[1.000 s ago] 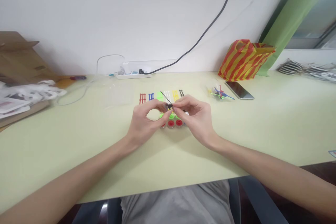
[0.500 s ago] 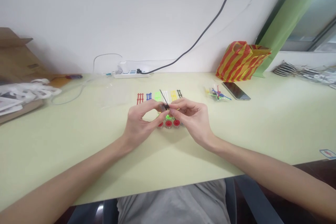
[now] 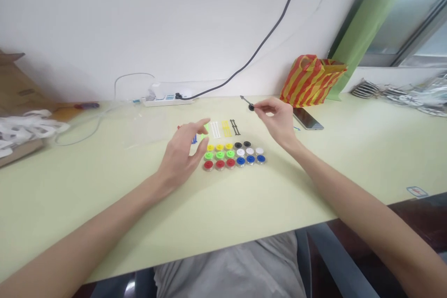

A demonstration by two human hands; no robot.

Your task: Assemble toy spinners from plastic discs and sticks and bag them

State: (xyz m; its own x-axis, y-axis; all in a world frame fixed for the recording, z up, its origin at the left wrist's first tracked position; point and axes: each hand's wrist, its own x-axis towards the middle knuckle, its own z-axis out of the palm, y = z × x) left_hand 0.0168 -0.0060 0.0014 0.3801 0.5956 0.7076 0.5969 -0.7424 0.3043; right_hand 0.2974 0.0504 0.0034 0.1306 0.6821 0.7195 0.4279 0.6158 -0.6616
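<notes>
My right hand (image 3: 277,118) pinches a black arrow-tipped stick (image 3: 246,101) with a black disc on it, raised above the table's back right. My left hand (image 3: 183,151) has its thumb and fingers apart and holds nothing. It hovers left of the discs and partly hides the blue sticks (image 3: 194,139) and green sticks. White sticks (image 3: 216,130), yellow sticks (image 3: 226,128) and black sticks (image 3: 235,127) lie in a row. In front sit rows of round discs, among them red discs (image 3: 220,165), green discs (image 3: 220,155), blue discs (image 3: 250,159) and two black discs (image 3: 242,144).
A phone (image 3: 308,118) lies beside a red-and-yellow striped bag (image 3: 310,81). A power strip (image 3: 167,101) with a black cable stands against the wall. White plastic pieces (image 3: 31,130) and a cardboard box (image 3: 21,88) are at left; striped bundles (image 3: 365,89) at far right.
My hands have parted. The right has carried the black stick and disc up and right; the left has let go and opened. The rows of discs have come into view.
</notes>
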